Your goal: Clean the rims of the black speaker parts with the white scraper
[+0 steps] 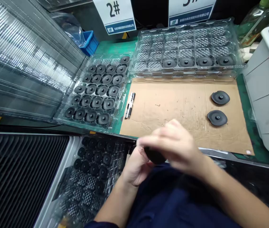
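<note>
Showing, from left to right, a clear blister tray [77,118] filled with black discs, a second, lower tray [94,177] only dimly visible under glare, and the left hand [134,164] cupped beneath a small dark part [154,155]. The right hand [175,147] is closed over that part from above, so both hands clamp it together just in front of the body, below the edge of the tabletop [115,47]. The part appears light, stiff and smooth-faced, best pinched by its rim; this is a judgement, since motion blur and the covering fingers hide its shape. Farther right, two loose discs [220,97] [217,117] lie apart on cardboard [184,107]. A white bin [267,95] is cut off at the frame edge.
</note>
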`<state>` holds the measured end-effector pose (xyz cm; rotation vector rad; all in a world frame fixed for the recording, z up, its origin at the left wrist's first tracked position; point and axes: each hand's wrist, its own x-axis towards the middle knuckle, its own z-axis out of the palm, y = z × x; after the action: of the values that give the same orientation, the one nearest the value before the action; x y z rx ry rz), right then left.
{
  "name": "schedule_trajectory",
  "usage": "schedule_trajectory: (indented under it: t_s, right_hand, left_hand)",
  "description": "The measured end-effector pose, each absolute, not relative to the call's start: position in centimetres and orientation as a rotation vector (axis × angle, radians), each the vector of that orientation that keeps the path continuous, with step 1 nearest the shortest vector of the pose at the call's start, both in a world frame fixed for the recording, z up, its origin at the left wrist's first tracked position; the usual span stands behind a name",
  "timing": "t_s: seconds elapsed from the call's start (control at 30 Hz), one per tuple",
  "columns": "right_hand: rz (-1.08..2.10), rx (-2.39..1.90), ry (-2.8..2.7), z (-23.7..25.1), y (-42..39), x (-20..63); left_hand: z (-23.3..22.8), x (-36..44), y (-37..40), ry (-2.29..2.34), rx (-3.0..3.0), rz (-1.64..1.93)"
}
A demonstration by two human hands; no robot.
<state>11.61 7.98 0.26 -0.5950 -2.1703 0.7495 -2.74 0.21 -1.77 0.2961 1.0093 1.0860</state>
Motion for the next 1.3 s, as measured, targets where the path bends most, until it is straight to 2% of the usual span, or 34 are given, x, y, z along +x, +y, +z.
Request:
schedule_trajectory:
  t_s: [0.17,0.3,0.4,0.67,0.83,0.97,1.2,1.3]
  right_hand:
    - [0.793,-1.199,-2.132,-6.8,10.7,13.7]
    - [0.77,-1.237,-2.225,-11.8,9.5,14.3]
    - [0.697,-1.286,-2.208,-13.0,8.3,14.1]
    - [0.485,-1.502,-2.157,-12.3,8.1,13.6]
    - [0.43,-1.548,-2.104,-10.5,6.4,14.0]
    - [0.651,-1.397,-1.982,-8.6,4.5,15.6]
    - [1.016,-1.247,-1.724,-5.6,2.8,17.0]
    - [1.105,-1.11,-1.797,-4.2,3.1,17.0]
  left_hand:
    - [-2.0,-3.5,-0.3,0.781,0.257,1.091]
    - [-2.3,-3.6,-0.3,0.749,0.261,1.113]
    - [-2.3,-3.6,-0.3,0.733,0.287,1.128]
    - [-1.8,-2.8,-0.4,0.827,0.432,1.158]
    - [-2.9,-3.0,-0.6,1.29,1.449,1.245]
    - [-3.5,-3.6,-0.5,1.377,1.864,1.121]
    - [-3.0,-3.2,-0.4,1.381,1.858,1.089]
    - [-2.8,-3.1,-0.4,1.37,1.831,1.09]
